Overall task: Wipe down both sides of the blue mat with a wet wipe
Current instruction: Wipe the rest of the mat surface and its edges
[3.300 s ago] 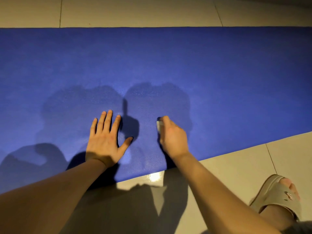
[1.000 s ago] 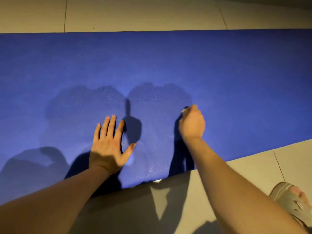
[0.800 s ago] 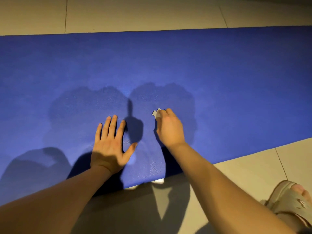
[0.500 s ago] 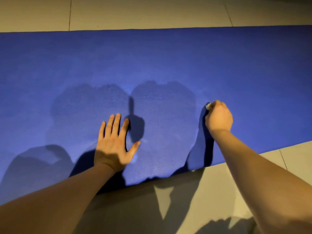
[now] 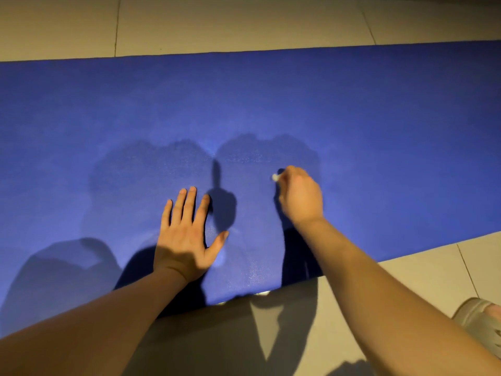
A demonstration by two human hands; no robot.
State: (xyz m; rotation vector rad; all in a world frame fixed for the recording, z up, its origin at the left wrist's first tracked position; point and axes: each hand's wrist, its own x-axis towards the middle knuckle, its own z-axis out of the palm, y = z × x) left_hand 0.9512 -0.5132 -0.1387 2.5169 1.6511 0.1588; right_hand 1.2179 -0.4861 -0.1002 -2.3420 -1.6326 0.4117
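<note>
We are looking down at an indoor floor, most likely a room in a home; which room, we cannot tell. A pale, slightly glossy tiled floor point(image 5: 244, 23) is filling the top strip and the lower right of the frame, with thin grout lines point(image 5: 117, 25) crossing it. A blue mat point(image 5: 379, 118) is lying flat on it across the middle. A beige slipper point(image 5: 479, 324) is showing at the lower right edge. Warm artificial light is throwing hard shadows point(image 5: 67, 272) at lower left.
</note>
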